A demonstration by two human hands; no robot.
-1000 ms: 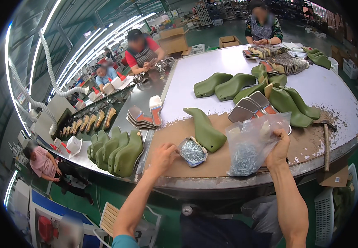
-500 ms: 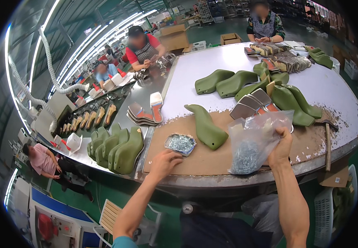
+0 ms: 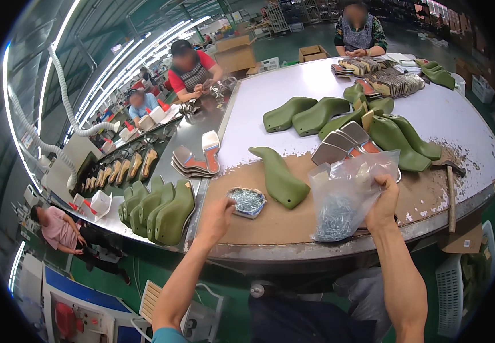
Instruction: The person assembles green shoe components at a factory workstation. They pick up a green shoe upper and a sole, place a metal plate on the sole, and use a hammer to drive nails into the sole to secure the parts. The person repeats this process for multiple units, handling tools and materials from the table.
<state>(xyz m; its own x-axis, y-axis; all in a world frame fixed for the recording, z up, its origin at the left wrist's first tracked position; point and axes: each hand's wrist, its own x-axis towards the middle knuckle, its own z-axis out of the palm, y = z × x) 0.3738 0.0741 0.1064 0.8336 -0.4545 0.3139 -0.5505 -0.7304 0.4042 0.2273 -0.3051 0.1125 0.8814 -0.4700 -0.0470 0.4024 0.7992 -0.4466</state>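
Right hand [image 3: 382, 207] grips the nail bag [image 3: 339, 200] right of centre, best kept upright. Can't tell if my left hand [image 3: 217, 219] pinches the dish [image 3: 252, 215].

Worktable [image 3: 293, 86]: green shoe lasts [image 3: 281, 182], nail tray [image 3: 249, 214], hammer [image 3: 452, 197].

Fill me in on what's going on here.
The person's right hand grips a translucent plastic bag holding thin, nail-like metal pieces. The left hand is at the left edge of a small tray of similar pieces. A green shoe last lies between tray and bag; a hammer rests farther right.
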